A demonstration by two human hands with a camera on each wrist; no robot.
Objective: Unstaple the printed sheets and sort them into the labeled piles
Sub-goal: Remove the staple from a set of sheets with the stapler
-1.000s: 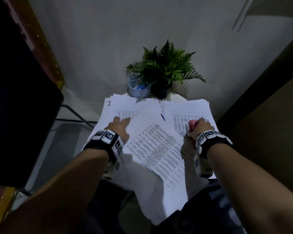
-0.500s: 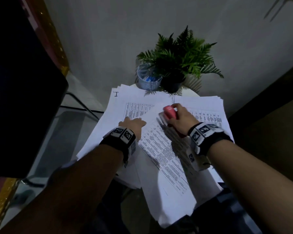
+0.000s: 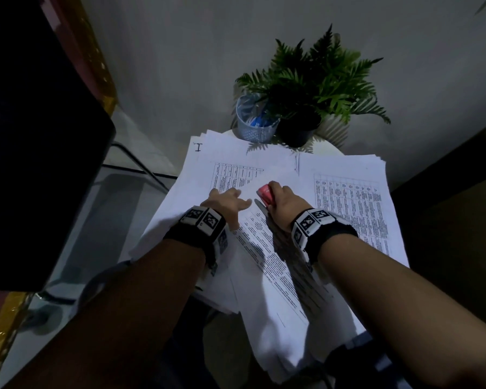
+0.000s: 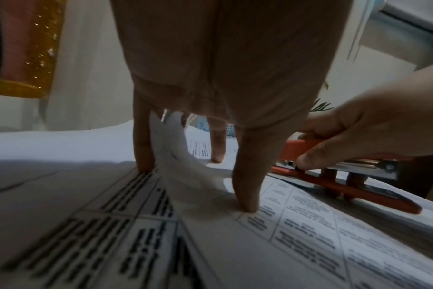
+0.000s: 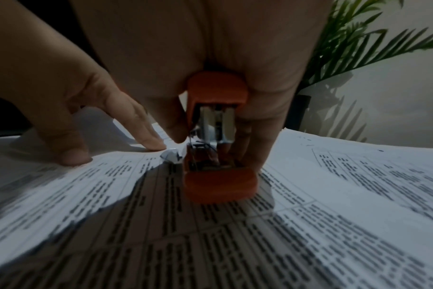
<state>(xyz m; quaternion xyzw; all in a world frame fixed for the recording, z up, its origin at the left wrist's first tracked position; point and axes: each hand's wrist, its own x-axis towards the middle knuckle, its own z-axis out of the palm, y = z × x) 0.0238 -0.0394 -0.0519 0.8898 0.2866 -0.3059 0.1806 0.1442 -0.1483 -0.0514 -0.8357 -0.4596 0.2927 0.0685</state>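
A stapled set of printed sheets (image 3: pixel 267 259) lies slanted across the middle of the paper-covered table. My left hand (image 3: pixel 226 204) presses straight fingers (image 4: pixel 246 187) down near its top corner, where a white corner (image 4: pixel 176 148) is bent up. My right hand (image 3: pixel 285 202) grips a small red-orange stapler (image 3: pixel 265 193) (image 4: pixel 339 181) (image 5: pixel 219 176), with its front end at that same crumpled corner (image 5: pixel 169 155). A left pile marked "I" (image 3: pixel 198 147) and a right pile (image 3: pixel 351 200) of printed tables flank the set.
A mesh cup (image 3: pixel 254 123) and a potted fern (image 3: pixel 314 88) stand at the far edge of the round white table (image 3: pixel 327 148). A dark screen (image 3: pixel 37 153) looms on the left. Sheets overhang the near edge.
My right hand brought the stapler from the right pile over to the top corner of the slanted set. My left hand slid right to press beside that corner.
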